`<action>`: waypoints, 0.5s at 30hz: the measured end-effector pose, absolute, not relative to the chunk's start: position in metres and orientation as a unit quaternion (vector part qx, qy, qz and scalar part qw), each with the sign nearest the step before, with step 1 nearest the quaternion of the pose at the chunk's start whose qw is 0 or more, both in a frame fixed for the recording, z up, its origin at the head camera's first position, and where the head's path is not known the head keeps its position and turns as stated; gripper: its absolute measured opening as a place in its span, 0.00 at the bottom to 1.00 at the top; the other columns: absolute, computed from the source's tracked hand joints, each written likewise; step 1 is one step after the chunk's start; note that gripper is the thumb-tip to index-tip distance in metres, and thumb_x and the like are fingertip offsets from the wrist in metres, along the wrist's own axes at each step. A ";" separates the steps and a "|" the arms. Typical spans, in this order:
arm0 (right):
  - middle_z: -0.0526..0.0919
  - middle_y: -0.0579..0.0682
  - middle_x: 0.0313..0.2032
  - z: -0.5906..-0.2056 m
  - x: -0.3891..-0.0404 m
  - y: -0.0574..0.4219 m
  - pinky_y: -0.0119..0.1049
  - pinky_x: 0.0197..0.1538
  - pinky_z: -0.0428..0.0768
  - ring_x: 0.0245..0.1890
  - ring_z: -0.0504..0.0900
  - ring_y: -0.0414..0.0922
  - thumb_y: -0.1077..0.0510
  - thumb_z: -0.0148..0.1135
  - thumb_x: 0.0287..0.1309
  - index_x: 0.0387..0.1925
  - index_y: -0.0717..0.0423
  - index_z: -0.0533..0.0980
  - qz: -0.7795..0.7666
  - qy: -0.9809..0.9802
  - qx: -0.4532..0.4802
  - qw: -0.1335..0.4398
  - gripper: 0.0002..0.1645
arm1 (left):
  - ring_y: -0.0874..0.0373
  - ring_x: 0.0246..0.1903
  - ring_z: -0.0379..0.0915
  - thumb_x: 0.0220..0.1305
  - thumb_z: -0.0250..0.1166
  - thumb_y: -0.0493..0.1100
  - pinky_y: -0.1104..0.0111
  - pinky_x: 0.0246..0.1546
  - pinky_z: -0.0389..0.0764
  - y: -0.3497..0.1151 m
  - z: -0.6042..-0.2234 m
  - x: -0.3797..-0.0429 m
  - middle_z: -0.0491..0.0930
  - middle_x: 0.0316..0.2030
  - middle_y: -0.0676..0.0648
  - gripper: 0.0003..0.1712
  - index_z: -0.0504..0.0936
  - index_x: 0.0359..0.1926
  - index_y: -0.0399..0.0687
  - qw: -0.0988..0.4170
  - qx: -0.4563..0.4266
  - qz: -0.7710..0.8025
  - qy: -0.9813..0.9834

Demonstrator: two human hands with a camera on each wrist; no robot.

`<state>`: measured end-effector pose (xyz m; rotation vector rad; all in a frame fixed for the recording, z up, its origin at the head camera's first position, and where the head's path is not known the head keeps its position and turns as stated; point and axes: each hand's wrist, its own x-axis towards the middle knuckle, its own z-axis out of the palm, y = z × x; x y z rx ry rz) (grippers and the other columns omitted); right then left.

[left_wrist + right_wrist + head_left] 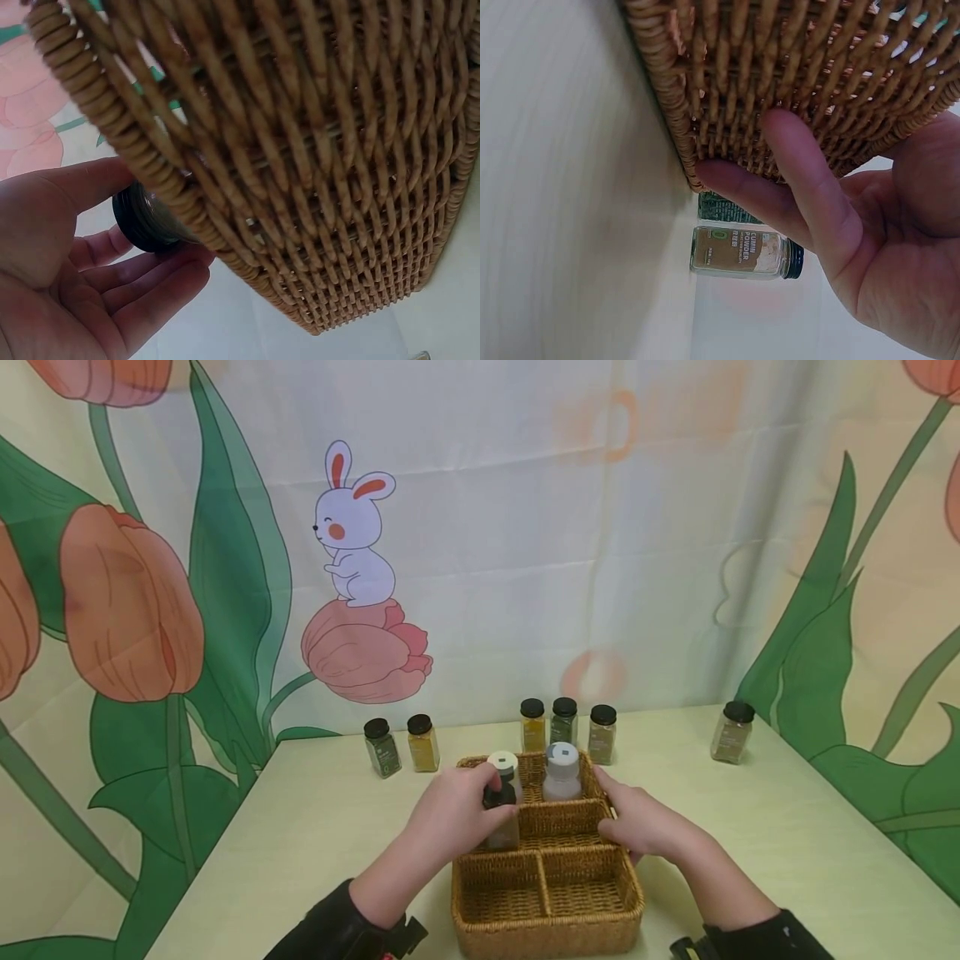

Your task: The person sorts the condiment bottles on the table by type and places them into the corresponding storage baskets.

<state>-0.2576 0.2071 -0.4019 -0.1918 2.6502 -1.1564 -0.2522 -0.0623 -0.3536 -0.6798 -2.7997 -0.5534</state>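
My left hand (pixel 461 806) pinches a black-capped spice jar (pixel 504 833) by its lid, at the left of the wicker basket's (pixel 547 937) middle compartment. In the left wrist view the jar's dark lid (pixel 142 221) sits between thumb and fingers; the woven wall hides most of its body. At the basket's right side, my right hand (pixel 648 818) grips the wall, with fingers (pixel 810 172) against the outer weave in the right wrist view. A cream-lidded bottle (pixel 504 763) and a white-lidded bottle (pixel 562 772) stand in the back compartment.
Behind the basket stand a yellow jar (pixel 533 727), a green jar (pixel 564 723) and a cumin powder jar (pixel 735 250). To the left are another green jar (pixel 383 750) and yellow jar (pixel 423 745). One brownish jar (pixel 731 735) stands far right. A printed curtain (pixel 480 568) hangs behind the table.
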 end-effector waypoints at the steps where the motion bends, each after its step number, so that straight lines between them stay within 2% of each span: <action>1: 0.68 0.73 0.62 -0.402 -0.258 0.207 0.47 0.18 0.79 0.12 0.76 0.50 0.68 0.54 0.53 0.77 0.51 0.39 -0.396 0.908 -0.066 0.121 0.55 | 0.65 0.22 0.70 0.54 0.69 0.62 0.74 0.21 0.71 -0.062 -0.354 -0.252 0.81 0.25 0.54 0.19 0.80 0.35 0.54 0.103 -0.231 -0.188 -0.949; 15: 0.69 0.73 0.61 -0.399 -0.256 0.207 0.47 0.18 0.79 0.12 0.77 0.49 0.68 0.54 0.53 0.77 0.52 0.39 -0.402 0.904 -0.073 0.125 0.55 | 0.66 0.18 0.66 0.53 0.71 0.61 0.74 0.18 0.67 -0.060 -0.365 -0.252 0.77 0.21 0.57 0.20 0.80 0.36 0.52 0.101 -0.235 -0.194 -0.947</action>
